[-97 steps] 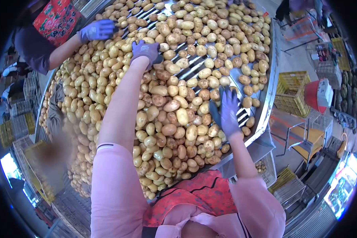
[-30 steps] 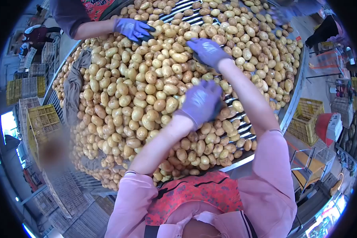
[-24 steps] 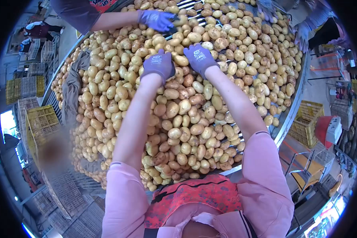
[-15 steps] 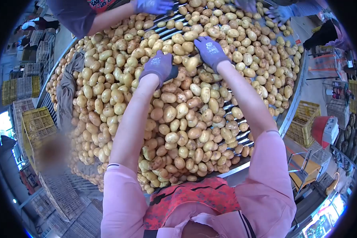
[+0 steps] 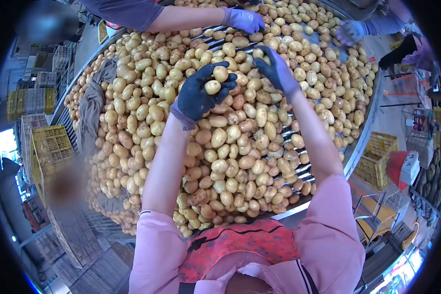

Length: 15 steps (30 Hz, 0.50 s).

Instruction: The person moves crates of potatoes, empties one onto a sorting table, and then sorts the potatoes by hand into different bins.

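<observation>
My left hand (image 5: 201,93), in a purple glove with a dark palm, is turned palm up and curled around two potatoes. One potato (image 5: 220,73) rests near the fingertips, the other potato (image 5: 212,87) lower against the fingers. To its right, my right hand (image 5: 280,72) is tilted with its dark palm facing left. Its thumb and fingers are apart, the tips right at a pale potato (image 5: 257,53). Below both hands spreads a thick heap of potatoes (image 5: 230,161) on a metal roller table (image 5: 303,171).
Across the table a person's gloved hand (image 5: 245,20) reaches over the heap; another gloved hand (image 5: 352,32) is at the far right. A grey cloth (image 5: 90,105) lies along the left side. Yellow crates (image 5: 376,159) stand beyond the table's right rim (image 5: 354,159).
My left hand has turned from palm down to palm up with two potatoes. My right hand has rotated, palm facing left. The person's hand opposite has moved right.
</observation>
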Each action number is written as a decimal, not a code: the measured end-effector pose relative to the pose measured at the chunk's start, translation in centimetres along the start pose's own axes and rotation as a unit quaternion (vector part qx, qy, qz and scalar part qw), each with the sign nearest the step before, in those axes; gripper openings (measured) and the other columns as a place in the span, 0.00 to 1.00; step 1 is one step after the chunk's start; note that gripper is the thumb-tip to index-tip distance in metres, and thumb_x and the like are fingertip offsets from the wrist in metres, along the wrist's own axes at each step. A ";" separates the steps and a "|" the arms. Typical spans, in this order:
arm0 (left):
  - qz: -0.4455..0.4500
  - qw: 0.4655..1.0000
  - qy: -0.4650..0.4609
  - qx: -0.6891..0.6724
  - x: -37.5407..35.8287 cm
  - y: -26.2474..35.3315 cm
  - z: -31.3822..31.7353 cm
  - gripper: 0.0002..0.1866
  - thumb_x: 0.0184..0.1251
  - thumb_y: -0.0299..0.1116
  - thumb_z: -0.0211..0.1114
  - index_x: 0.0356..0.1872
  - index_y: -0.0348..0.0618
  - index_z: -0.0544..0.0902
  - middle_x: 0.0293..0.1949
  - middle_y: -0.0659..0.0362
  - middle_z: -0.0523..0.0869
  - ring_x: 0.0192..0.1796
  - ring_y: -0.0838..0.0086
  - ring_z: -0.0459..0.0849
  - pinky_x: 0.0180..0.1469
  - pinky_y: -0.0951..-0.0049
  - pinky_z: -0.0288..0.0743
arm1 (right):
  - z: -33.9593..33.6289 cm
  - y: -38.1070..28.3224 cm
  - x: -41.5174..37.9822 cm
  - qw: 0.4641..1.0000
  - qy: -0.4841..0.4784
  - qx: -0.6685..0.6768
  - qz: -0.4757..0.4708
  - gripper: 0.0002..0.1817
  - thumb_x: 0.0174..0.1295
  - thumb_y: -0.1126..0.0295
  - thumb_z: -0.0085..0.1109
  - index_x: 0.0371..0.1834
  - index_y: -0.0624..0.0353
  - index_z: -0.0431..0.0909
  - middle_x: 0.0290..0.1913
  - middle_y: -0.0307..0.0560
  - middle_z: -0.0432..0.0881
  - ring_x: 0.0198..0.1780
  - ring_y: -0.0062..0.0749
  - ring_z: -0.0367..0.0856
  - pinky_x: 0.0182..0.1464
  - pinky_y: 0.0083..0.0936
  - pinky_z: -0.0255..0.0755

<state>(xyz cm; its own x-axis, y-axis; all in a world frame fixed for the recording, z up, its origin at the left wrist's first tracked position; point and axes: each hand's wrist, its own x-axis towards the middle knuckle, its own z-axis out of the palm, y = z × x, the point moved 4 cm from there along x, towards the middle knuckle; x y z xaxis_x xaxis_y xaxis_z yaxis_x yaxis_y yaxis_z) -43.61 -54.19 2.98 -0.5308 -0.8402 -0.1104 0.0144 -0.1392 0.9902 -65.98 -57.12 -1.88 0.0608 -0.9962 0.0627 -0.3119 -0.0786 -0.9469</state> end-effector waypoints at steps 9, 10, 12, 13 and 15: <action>0.144 0.984 0.019 0.101 -8.1 2.9 9.8 0.20 0.74 0.33 0.52 0.63 0.36 0.69 0.48 0.55 0.81 0.40 0.80 0.77 0.34 0.85 0.72 | -5.9 -0.9 -33.4 0.774 0.203 0.577 0.164 0.26 0.63 0.72 0.57 0.65 0.57 0.65 0.61 0.47 0.73 0.59 0.37 0.75 0.61 0.31 0.71; 0.075 0.996 0.002 0.040 -9.5 3.0 10.1 0.20 0.75 0.33 0.51 0.63 0.36 0.69 0.46 0.56 0.80 0.37 0.81 0.76 0.33 0.85 0.71 | -7.5 -0.9 -38.6 0.771 0.227 0.562 0.195 0.27 0.62 0.72 0.57 0.66 0.57 0.64 0.61 0.47 0.72 0.60 0.38 0.73 0.61 0.32 0.70; -0.103 0.979 -0.008 -0.176 -11.7 2.0 10.3 0.20 0.76 0.37 0.49 0.60 0.34 0.70 0.40 0.56 0.79 0.33 0.81 0.76 0.30 0.88 0.69 | -10.5 0.2 -49.2 0.771 0.241 0.513 0.290 0.28 0.62 0.72 0.58 0.67 0.58 0.63 0.61 0.48 0.72 0.60 0.39 0.73 0.62 0.33 0.70; -0.146 0.956 -0.019 -0.254 -12.6 0.9 10.1 0.21 0.75 0.42 0.50 0.59 0.37 0.71 0.40 0.56 0.79 0.34 0.79 0.77 0.30 0.86 0.69 | -11.6 0.8 -54.5 0.768 0.231 0.478 0.358 0.28 0.62 0.72 0.57 0.66 0.58 0.64 0.60 0.49 0.73 0.59 0.40 0.75 0.61 0.33 0.70; -0.221 0.943 0.034 -0.245 -13.9 0.9 11.1 0.21 0.74 0.45 0.50 0.60 0.42 0.71 0.43 0.55 0.80 0.37 0.78 0.79 0.31 0.85 0.71 | -14.2 1.4 -63.4 0.722 0.170 0.271 0.613 0.26 0.62 0.72 0.56 0.65 0.60 0.66 0.57 0.50 0.76 0.54 0.39 0.78 0.60 0.31 0.71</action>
<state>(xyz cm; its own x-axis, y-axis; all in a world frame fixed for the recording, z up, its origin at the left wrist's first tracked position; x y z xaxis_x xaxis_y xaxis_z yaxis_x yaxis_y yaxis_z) -45.68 -36.84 6.36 -0.5206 -0.6730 -0.5254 0.2026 -0.6951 0.6898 -83.76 5.39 -2.69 -0.2111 -0.2628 -0.9415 0.4897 0.8051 -0.3346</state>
